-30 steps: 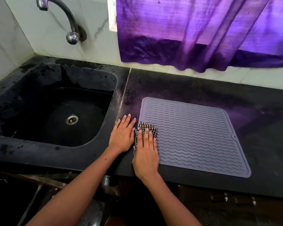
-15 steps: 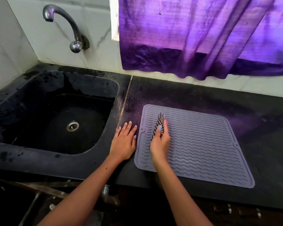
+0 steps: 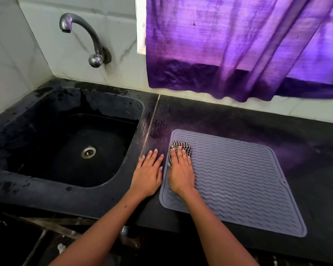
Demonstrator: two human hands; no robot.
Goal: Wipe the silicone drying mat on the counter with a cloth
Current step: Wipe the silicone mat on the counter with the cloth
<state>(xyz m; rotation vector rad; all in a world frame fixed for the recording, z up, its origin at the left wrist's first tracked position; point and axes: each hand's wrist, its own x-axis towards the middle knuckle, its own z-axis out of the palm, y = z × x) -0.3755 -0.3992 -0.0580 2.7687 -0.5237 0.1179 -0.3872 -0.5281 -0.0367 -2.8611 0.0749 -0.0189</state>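
The grey ribbed mat [image 3: 238, 181] lies flat on the black worktop [image 3: 228, 120], to the right of the sink [image 3: 69, 143]. The right hand [image 3: 181, 169] lies flat, fingers straight, pressing a checked cloth [image 3: 181, 147] onto the mat's far left corner; the cloth shows beyond the fingertips. The left hand [image 3: 148, 172] rests flat on the worktop, fingers straight, just beside the mat's left edge and close to the right hand. A tap [image 3: 90, 37] projects from the wall above the sink. A purple curtain [image 3: 238, 45] hangs behind the mat.
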